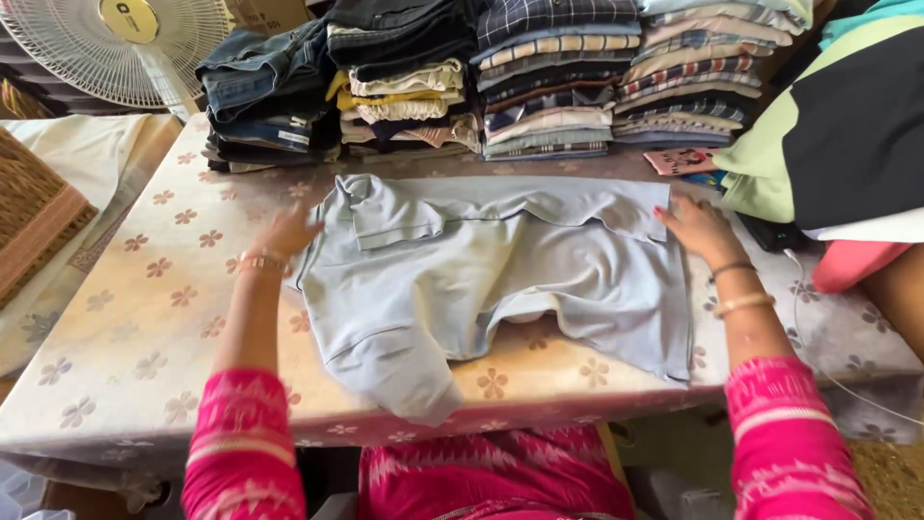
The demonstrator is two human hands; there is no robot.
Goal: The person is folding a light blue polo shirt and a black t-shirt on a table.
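Flower-print table w/ a pale blue polo shirt spread mid-surface, one sleeve over the front edge. Left hand flat, fingers loose, on its collar side; right hand flat on the hem side. Smoothing stage, I'd judge; folding needs both edges gripped. Folded clothes stacks behind, fan far left.

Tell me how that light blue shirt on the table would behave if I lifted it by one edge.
The light blue shirt would probably go limp and sag: it already wrinkles and one sleeve droops over the table edge. It looks thin, so likely light. The left hand and right hand press its sides flat, which suggests it bunches or slides easily when pushed.
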